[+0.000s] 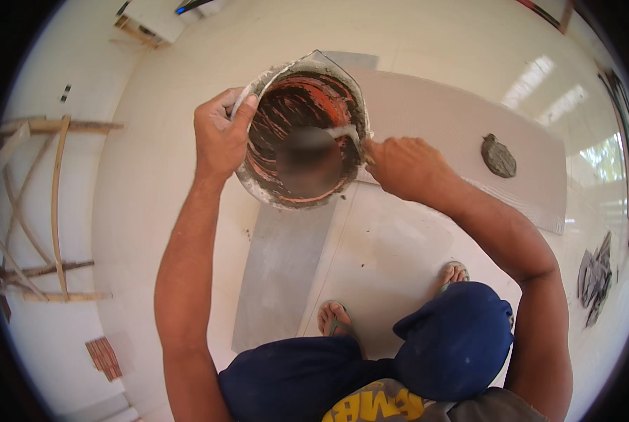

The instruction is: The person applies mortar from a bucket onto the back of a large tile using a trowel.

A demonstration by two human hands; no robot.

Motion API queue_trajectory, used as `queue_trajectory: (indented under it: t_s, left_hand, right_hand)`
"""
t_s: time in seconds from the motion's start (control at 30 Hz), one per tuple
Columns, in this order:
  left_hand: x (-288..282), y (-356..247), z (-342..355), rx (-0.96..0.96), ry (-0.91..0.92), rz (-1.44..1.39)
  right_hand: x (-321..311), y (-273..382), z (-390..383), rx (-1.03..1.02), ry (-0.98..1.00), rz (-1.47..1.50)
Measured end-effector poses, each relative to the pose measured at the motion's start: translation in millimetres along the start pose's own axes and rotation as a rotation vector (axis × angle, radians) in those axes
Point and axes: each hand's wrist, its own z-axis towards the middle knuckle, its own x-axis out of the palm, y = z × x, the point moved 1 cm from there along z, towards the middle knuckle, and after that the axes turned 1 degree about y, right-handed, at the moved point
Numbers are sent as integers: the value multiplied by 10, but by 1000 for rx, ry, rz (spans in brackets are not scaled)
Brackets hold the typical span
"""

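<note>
A bucket [314, 93] with a reddish inside, streaked with grey mortar, is tilted so that its mouth faces me. My left hand [221, 133] is closed on its left rim, thumb over the edge. At the opposite rim, my right hand [407, 167] is closed round the handle of a trowel [342, 131]. The trowel's metal neck reaches into the bucket; its blade is not clear, and a blurred patch covers the bottom. Mortar crusts the bucket's rim and outside. Beyond my right hand, a dollop of mortar [498, 156] lies on a large pale panel [434, 105].
A long grey tile strip [279, 274] lies below the bucket, left of my feet in flip-flops. At the left stands a wooden trestle [60, 204], with a reddish brick-patterned piece [104, 359] nearer me. Crumpled dark cloth [595, 278] lies at the right.
</note>
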Motion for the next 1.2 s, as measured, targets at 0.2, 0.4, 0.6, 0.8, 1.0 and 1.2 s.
queue_trajectory:
  t_s: [0.2, 0.4, 0.6, 0.8, 1.0, 1.2]
  left_hand:
    - [434, -430, 409, 189, 117, 91]
    - [325, -883, 516, 215, 106, 40]
    - [261, -1237, 685, 228, 125, 54]
    - [386, -1349, 784, 245, 161, 97]
    - [296, -1343, 908, 206, 109, 190]
    - [370, -1436, 959, 275, 103, 256]
  right_hand:
    - [-10, -95, -81, 209, -153, 96]
    - [-448, 103, -483, 141, -242, 118]
    - [-755, 147, -427, 116, -135, 60]
    - [-741, 103, -283, 159, -347, 158]
    - [-777, -252, -304, 120, -218, 189]
    - [-776, -158, -153, 103, -206, 300]
